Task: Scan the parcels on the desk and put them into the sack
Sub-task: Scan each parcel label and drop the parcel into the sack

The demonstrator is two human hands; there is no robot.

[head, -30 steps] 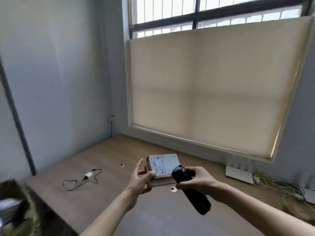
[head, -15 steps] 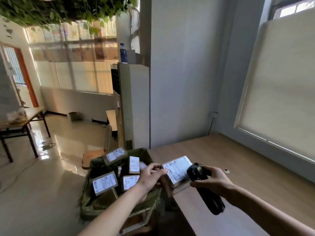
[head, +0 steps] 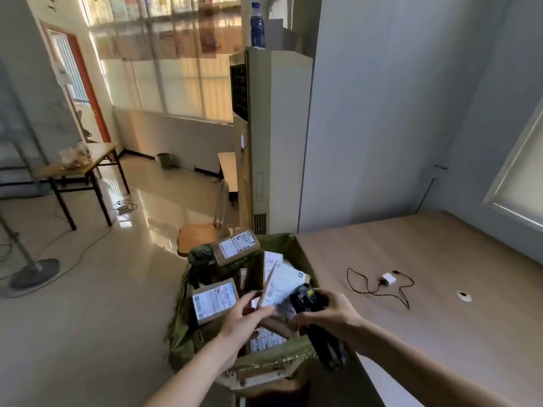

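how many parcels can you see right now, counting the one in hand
At least 5, more likely hidden in the sack: one on the far rim, one at the left, one upright in the middle, one near the front, one tilted in the left hand.

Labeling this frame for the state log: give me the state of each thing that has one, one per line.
left hand: pinching a parcel, over the sack
parcel: held, tilted on edge above the sack
right hand: gripping the scanner
scanner: held, beside the parcel
sack: open, holding several parcels
charger: lying on the desk, cable loose
desk: no parcels seen on it
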